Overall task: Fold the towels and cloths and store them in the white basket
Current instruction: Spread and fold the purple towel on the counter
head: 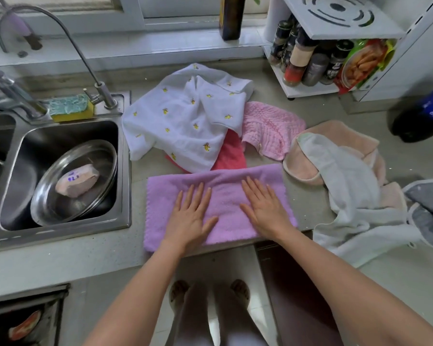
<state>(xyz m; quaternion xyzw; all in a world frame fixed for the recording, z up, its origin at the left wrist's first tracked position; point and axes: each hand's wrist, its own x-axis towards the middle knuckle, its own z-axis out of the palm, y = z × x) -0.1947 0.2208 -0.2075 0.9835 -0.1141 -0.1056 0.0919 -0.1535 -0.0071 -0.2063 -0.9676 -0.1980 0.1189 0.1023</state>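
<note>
Pressing flat on the purple towel, the left hand and right hand are laid with fingers straight, gripping nothing. Its long axis runs nine to three o'clock; both hands are equally near.

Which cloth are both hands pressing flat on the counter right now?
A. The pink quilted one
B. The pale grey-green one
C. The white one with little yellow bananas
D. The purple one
D: both the left hand and the right hand lie with straight fingers on the purple towel, while the other cloths sit untouched farther back and to the right.
</note>
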